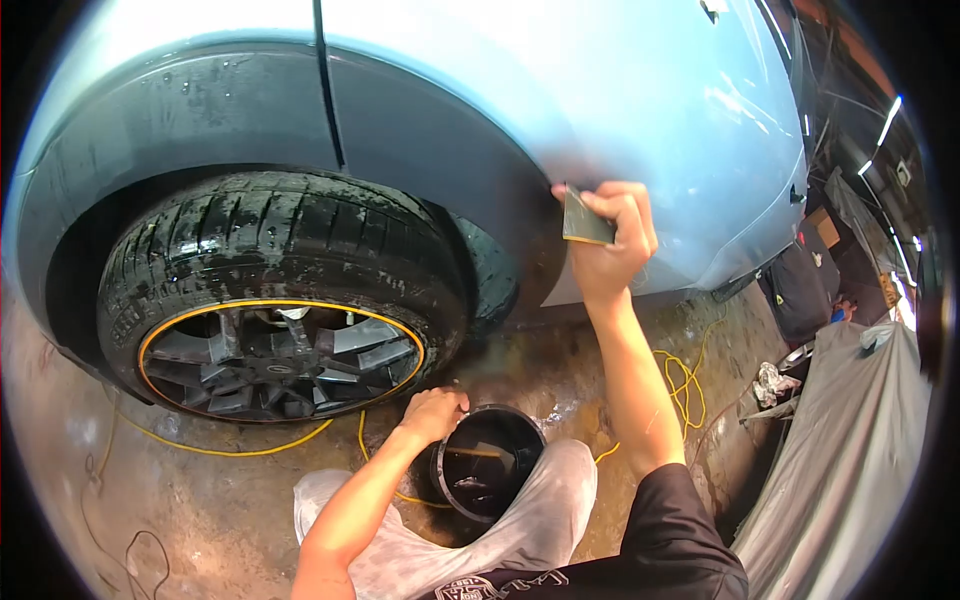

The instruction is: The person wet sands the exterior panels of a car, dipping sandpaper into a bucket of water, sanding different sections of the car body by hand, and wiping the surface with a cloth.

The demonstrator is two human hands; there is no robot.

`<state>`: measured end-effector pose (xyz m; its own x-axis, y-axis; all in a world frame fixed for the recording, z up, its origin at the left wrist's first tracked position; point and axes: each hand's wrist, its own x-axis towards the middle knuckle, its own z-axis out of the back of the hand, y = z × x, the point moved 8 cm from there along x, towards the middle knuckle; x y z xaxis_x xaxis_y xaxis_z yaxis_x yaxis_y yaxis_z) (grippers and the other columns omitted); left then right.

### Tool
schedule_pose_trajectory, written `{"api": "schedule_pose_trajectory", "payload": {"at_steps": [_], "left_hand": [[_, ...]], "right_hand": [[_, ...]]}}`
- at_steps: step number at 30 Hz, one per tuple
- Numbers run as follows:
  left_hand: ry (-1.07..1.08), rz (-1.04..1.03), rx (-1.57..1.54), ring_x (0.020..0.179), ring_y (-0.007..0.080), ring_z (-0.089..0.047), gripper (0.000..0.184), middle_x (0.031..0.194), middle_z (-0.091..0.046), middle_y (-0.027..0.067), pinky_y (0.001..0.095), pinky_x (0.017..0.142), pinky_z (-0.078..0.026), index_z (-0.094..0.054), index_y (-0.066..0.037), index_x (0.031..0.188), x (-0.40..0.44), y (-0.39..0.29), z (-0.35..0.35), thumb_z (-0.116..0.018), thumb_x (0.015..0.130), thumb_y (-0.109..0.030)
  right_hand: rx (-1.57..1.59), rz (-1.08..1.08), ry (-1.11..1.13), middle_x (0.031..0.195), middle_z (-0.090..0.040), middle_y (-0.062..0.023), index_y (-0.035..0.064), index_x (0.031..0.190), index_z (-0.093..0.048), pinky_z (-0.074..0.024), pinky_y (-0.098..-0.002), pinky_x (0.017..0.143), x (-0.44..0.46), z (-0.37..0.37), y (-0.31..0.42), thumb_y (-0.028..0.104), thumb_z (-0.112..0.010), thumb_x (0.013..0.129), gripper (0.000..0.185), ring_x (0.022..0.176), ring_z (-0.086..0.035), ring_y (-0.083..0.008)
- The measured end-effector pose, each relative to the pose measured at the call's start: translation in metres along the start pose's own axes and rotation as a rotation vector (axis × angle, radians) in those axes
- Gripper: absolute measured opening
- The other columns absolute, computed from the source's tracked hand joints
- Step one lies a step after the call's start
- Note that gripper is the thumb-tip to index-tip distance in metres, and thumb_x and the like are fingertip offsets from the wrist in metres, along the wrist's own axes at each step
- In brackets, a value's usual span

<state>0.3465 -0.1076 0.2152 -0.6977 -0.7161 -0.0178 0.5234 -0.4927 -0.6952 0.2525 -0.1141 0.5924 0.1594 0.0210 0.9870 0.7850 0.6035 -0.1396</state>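
My right hand (622,235) is closed around a flat grey sanding pad (586,222) with a yellowish lower edge. It holds the pad up against or just off the car's blue body panel (690,150), beside the dark wheel-arch trim (430,125); whether they touch I cannot tell. Lower down, my left hand (436,414) has its fingers curled beside the rim of a black bucket (440,470). Anything inside those fingers is hidden. Dark liquid shows in the bucket, which stands between my knees. Water drops dot the trim.
A wet tyre (270,225) and a dark wheel with a yellow ring fill the left side. Yellow hose (250,452) runs across the concrete floor (230,520). Grey cloth (840,450) drapes at the right, near a black bag (800,285).
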Motion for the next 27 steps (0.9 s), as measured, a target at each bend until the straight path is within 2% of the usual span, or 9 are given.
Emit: {"api": "schedule_pose_trajectory", "payload": {"at_steps": [2, 6, 10, 12, 15, 18, 21, 24, 27], "left_hand": [[0.001, -0.004, 0.030, 0.095, 0.0324, -0.070, 0.018, 0.098, -0.072, 0.0095, 0.0467, 0.082, -0.055, -0.073, -0.017, 0.101, -0.001, -0.001, 0.001, -0.070, 0.083, -0.015], [-0.030, 0.006, 0.042, 0.094, 0.0331, -0.070, 0.018, 0.098, -0.072, 0.0097, 0.0468, 0.083, -0.055, -0.073, -0.017, 0.101, 0.004, 0.000, -0.001, -0.070, 0.084, -0.015], [-0.024, 0.040, 0.030, 0.093, 0.0335, -0.070, 0.018, 0.099, -0.072, 0.0093, 0.0470, 0.083, -0.055, -0.073, -0.017, 0.101, 0.008, 0.001, -0.001, -0.070, 0.083, -0.015], [-0.024, 0.042, 0.045, 0.093, 0.0335, -0.070, 0.018, 0.099, -0.072, 0.0092, 0.0470, 0.083, -0.055, -0.073, -0.017, 0.101, 0.009, -0.001, -0.001, -0.070, 0.083, -0.015], [0.030, 0.039, 0.054, 0.094, 0.0340, -0.070, 0.018, 0.100, -0.072, 0.0095, 0.0475, 0.084, -0.055, -0.073, -0.017, 0.101, 0.004, 0.001, -0.005, -0.066, 0.085, -0.014], [0.016, 0.039, 0.065, 0.094, 0.0335, -0.070, 0.018, 0.098, -0.072, 0.0095, 0.0472, 0.083, -0.056, -0.073, -0.017, 0.101, 0.002, 0.000, -0.006, -0.065, 0.085, -0.015], [0.022, 0.052, 0.073, 0.092, 0.0327, -0.070, 0.018, 0.095, -0.072, 0.0092, 0.0465, 0.081, -0.055, -0.073, -0.016, 0.101, 0.002, 0.000, -0.004, -0.066, 0.084, -0.015], [0.011, 0.055, 0.071, 0.091, 0.0326, -0.070, 0.018, 0.095, -0.072, 0.0088, 0.0465, 0.080, -0.055, -0.072, -0.016, 0.101, 0.006, -0.004, -0.003, -0.067, 0.084, -0.015], [-0.007, 0.049, 0.084, 0.091, 0.0320, -0.070, 0.018, 0.094, -0.071, 0.0089, 0.0459, 0.079, -0.056, -0.072, -0.015, 0.101, 0.006, -0.008, -0.003, -0.068, 0.084, -0.015]], "right_hand": [[-0.006, -0.057, 0.008, 0.078, -0.061, -0.0085, 0.0017, 0.080, -0.064, -0.0475, -0.0278, 0.061, -0.007, 0.002, -0.013, -0.012, -0.086, 0.061, 0.032, 0.067, -0.056, -0.0176], [0.071, 0.114, 0.017, 0.077, -0.061, -0.0084, 0.0024, 0.080, -0.065, -0.0476, -0.0297, 0.062, 0.051, -0.034, 0.033, -0.010, -0.082, 0.062, 0.028, 0.068, -0.057, -0.0200], [0.005, 0.143, 0.009, 0.076, -0.060, -0.0085, 0.0025, 0.081, -0.066, -0.0474, -0.0304, 0.062, 0.057, -0.047, 0.039, -0.009, -0.080, 0.062, 0.027, 0.068, -0.056, -0.0210], [0.121, 0.075, -0.041, 0.075, -0.059, -0.0085, 0.0029, 0.082, -0.066, -0.0468, -0.0295, 0.062, 0.032, -0.024, 0.014, -0.009, -0.081, 0.062, 0.028, 0.067, -0.056, -0.0209], [-0.020, -0.086, -0.020, 0.076, -0.060, -0.0084, 0.0033, 0.079, -0.065, -0.0456, -0.0283, 0.059, -0.035, 0.014, -0.026, 0.000, -0.092, 0.063, 0.032, 0.066, -0.056, -0.0198], [-0.051, -0.169, -0.047, 0.076, -0.060, -0.0081, 0.0031, 0.078, -0.064, -0.0453, -0.0280, 0.059, -0.068, 0.026, -0.042, 0.002, -0.094, 0.063, 0.033, 0.066, -0.056, -0.0194], [0.043, -0.039, -0.057, 0.076, -0.060, -0.0087, 0.0029, 0.079, -0.064, -0.0451, -0.0276, 0.059, -0.019, 0.005, -0.021, -0.008, -0.087, 0.063, 0.030, 0.066, -0.056, -0.0197], [0.151, 0.062, -0.088, 0.077, -0.060, -0.0092, 0.0030, 0.080, -0.065, -0.0450, -0.0278, 0.060, 0.017, -0.016, -0.004, -0.010, -0.084, 0.062, 0.029, 0.067, -0.056, -0.0201], [0.093, -0.021, -0.060, 0.078, -0.060, -0.0090, 0.0031, 0.080, -0.064, -0.0450, -0.0282, 0.060, -0.010, -0.003, -0.014, -0.008, -0.086, 0.063, 0.029, 0.068, -0.057, -0.0201]]}}
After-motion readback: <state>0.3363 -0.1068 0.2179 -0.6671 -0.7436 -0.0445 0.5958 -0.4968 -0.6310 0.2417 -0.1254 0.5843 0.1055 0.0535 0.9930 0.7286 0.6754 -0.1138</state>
